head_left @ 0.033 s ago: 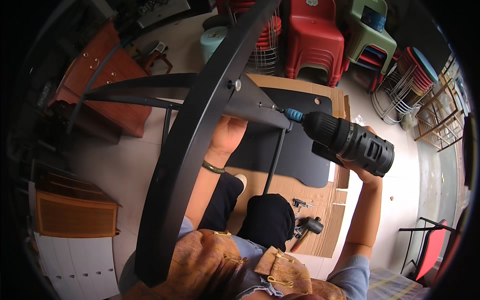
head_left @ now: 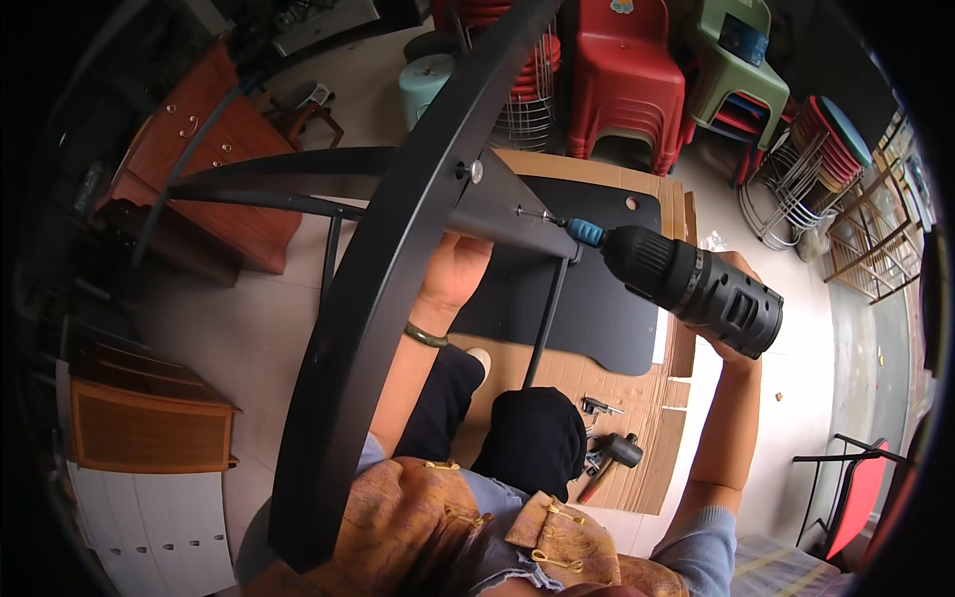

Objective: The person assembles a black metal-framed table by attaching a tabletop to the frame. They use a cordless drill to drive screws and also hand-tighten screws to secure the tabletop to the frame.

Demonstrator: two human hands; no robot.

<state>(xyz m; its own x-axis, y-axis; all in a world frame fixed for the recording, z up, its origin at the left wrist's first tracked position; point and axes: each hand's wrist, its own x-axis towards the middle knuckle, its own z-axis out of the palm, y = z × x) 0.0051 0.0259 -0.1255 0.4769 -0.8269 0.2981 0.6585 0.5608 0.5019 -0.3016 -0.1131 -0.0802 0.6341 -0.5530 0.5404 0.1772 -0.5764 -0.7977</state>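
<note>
My right hand (head_left: pixel 731 343) is wrapped around the handle of a black cordless drill (head_left: pixel 691 284), partly hidden behind the drill's body. A blue-collared bit (head_left: pixel 584 232) in its chuck reaches a screw (head_left: pixel 532 213) at the side of a black metal crossbar (head_left: pixel 502 214). This bar joins a long, curved black leg (head_left: pixel 383 269), which slants across in front of me. My left hand (head_left: pixel 458 271) is beneath the crossbar and against it, its fingers hidden. A round silver bolt head (head_left: pixel 476 173) sticks out from the leg near the joint.
A black tabletop panel (head_left: pixel 597 289) lies on cardboard (head_left: pixel 637 478) on the floor. A rubber mallet (head_left: pixel 624 451) and small metal parts (head_left: pixel 600 406) rest beside my knee. Stacked red chairs (head_left: pixel 627 80) and green chairs (head_left: pixel 731 70) stand beyond; a wooden cabinet (head_left: pixel 199 149) is at left.
The rear of the drill has dipped very slightly, with its bit staying at the screw. My left hand keeps its place under the crossbar.
</note>
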